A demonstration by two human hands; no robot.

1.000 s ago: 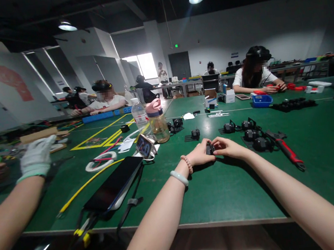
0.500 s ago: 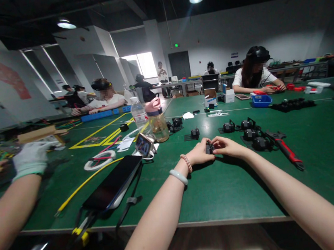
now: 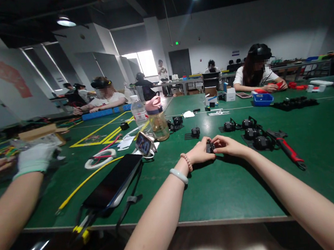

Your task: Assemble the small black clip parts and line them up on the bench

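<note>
Between my two hands is a small black part (image 3: 209,147), mostly covered by fingers, so its exact kind is unclear. My left hand (image 3: 200,152), with a beaded bracelet and a pale bangle on its wrist, is closed around the part's left side. From the right, the thumb and fingertips of my right hand (image 3: 229,146) pinch its other side. Just beyond, a similar black round-bodied part (image 3: 195,131) lies on the green table (image 3: 224,191). Several more such black parts (image 3: 251,133) sit to the right, beside a wrench with a red handle (image 3: 290,150).
To the left are a pink-lidded bottle (image 3: 157,120), a clear water bottle (image 3: 138,112), a propped phone (image 3: 144,144), a large dark tablet-like device (image 3: 113,182) and a yellow cable (image 3: 89,183). A co-worker's gloved hand (image 3: 34,158) works at far left. A blue bin (image 3: 263,98) stands farther back.
My hands stay almost in place on the black part, with only slight finger movement. The neighbour's gloved hand has shifted slightly right. The view has tilted a little.
</note>
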